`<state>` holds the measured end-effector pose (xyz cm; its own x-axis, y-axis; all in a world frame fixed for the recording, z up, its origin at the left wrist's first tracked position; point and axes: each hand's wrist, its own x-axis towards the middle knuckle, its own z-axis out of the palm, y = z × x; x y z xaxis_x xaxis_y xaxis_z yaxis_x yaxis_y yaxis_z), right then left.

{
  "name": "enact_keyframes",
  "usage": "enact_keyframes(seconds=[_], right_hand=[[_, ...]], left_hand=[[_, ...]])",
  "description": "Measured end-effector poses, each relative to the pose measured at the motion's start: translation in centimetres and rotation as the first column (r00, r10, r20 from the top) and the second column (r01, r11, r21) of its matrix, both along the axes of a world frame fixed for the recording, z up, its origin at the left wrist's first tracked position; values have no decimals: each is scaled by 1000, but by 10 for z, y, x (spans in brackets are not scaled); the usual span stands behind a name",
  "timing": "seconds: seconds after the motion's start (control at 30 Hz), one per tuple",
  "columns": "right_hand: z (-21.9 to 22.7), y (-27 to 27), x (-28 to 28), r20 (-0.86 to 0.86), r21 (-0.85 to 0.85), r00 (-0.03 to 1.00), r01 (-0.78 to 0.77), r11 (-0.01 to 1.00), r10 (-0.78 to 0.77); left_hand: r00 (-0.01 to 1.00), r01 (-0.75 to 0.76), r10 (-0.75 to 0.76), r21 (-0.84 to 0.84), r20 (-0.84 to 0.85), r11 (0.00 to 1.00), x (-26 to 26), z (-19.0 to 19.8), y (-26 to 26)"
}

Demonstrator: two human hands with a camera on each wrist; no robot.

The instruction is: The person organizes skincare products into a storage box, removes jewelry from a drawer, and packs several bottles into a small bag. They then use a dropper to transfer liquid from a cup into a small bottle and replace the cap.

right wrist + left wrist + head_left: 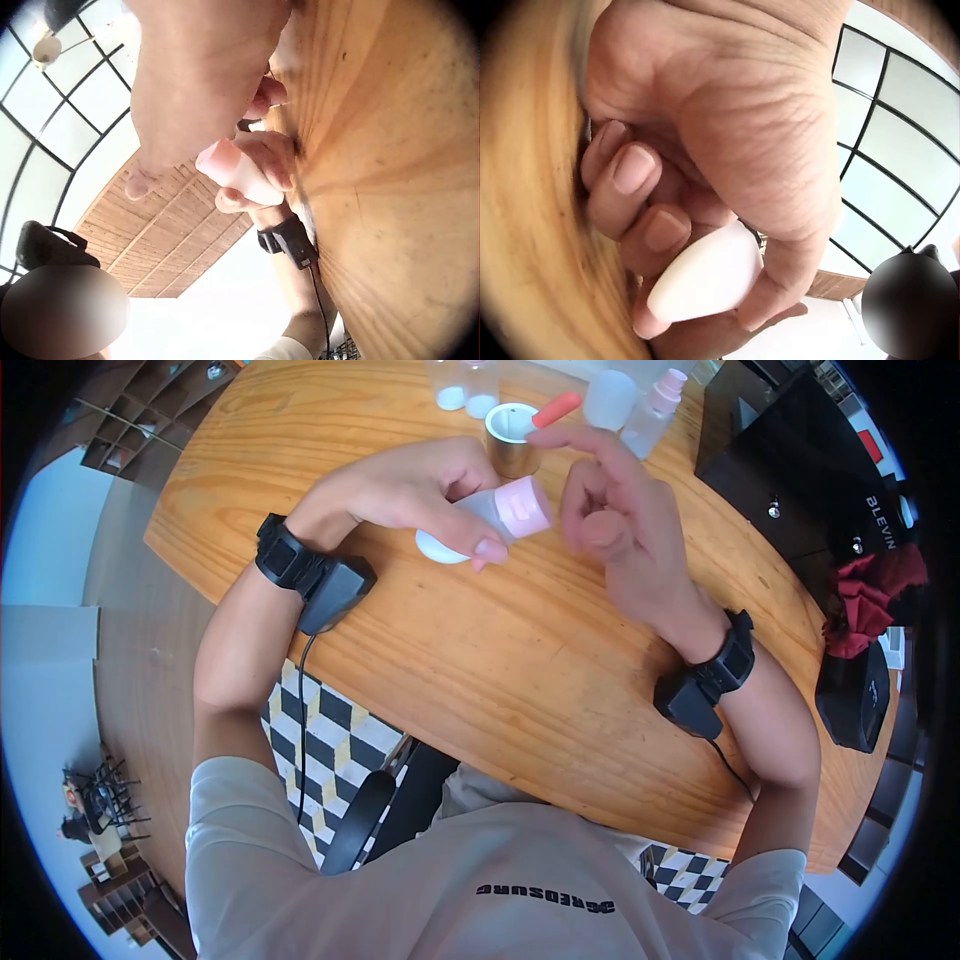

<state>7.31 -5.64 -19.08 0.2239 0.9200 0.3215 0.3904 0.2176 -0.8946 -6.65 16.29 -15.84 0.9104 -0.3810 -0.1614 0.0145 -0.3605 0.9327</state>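
Observation:
The left hand point(425, 490) grips a small translucent bottle point(436, 548) with a pink cap point(523, 507), tilted above the table, cap towards the right hand. In the left wrist view, thumb and fingers of the left hand point(727, 135) wrap the bottle's pale body point(712, 274). Apart from the cap, the right hand point(635, 540) is raised, index finger extended, other fingers bent, holding nothing visible. The right wrist view shows the right hand point(202, 82) partly hiding the pink cap point(219, 159).
Beyond the hands, a gold cup point(513, 455) stands beside an orange-red item point(556, 410). Clear bottles point(480, 390), a frosted cup point(610, 400) and a pink-topped spray bottle point(652, 420) are at the far edge. A black cabinet point(770, 470) and dark red cloth point(868, 600) lie right.

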Motion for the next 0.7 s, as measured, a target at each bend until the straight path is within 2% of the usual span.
enact_keyframes(seconds=[0.03, 0.1, 0.13, 0.17, 0.2, 0.23, 0.3, 0.33, 0.43, 0.47, 0.57, 0.63, 0.7], right_hand=[[-2, 5, -2, 0, 0, 1000, -1, 1000, 1], [-5, 17, -6, 210, 336, 977, -25, 942, -49], [-7, 19, -5, 210, 335, 976, -25, 942, -49], [-8, 20, -4, 303, 371, 951, -67, 926, -52], [-7, 21, -5, 393, 401, 918, -113, 909, -60], [-5, 17, -7, 393, 402, 918, -113, 909, -60], [3, 2, -11, 160, 48, 985, 58, 997, -65], [3, 1, -7, 160, 47, 985, 60, 997, -67], [1, 2, 0, 215, 24, 977, -4, 1000, -1], [-1, 5, -6, 231, 79, 973, -13, 997, -6], [-16, 12, -13, 226, 155, 973, 2, 988, -38], [-17, 12, -8, 206, 175, 976, 27, 984, -64], [-6, 5, 6, 390, -39, 921, -5, 999, 20]], left_hand=[[1000, 14, -14, 0, 5, 1000, 1, 0, 1], [999, -3, 3, -26, 37, 1000, 1, -8, 3], [997, -18, 21, -51, 68, 999, 1, -14, 4], [997, -17, 21, -51, 69, 999, 2, -19, 7], [993, 1, 0, -11, 115, 1000, 4, -20, 8], [987, 18, -23, 30, 160, 999, 5, -20, 9], [995, 17, -20, 36, 93, 999, 2, -7, 6], [999, 17, -18, 41, 26, 999, 0, 0, 3], [998, -57, 56, 17, 24, 998, -2, -5, 1], [998, -59, 58, 17, 25, 998, -1, -9, 3], [994, -19, 20, -17, 105, 1000, 1, -13, 5], [1000, 15, -15, 11, 16, 1000, 0, -4, 4], [1000, 15, -15, 18, 15, 1000, 1, -3, 3]])
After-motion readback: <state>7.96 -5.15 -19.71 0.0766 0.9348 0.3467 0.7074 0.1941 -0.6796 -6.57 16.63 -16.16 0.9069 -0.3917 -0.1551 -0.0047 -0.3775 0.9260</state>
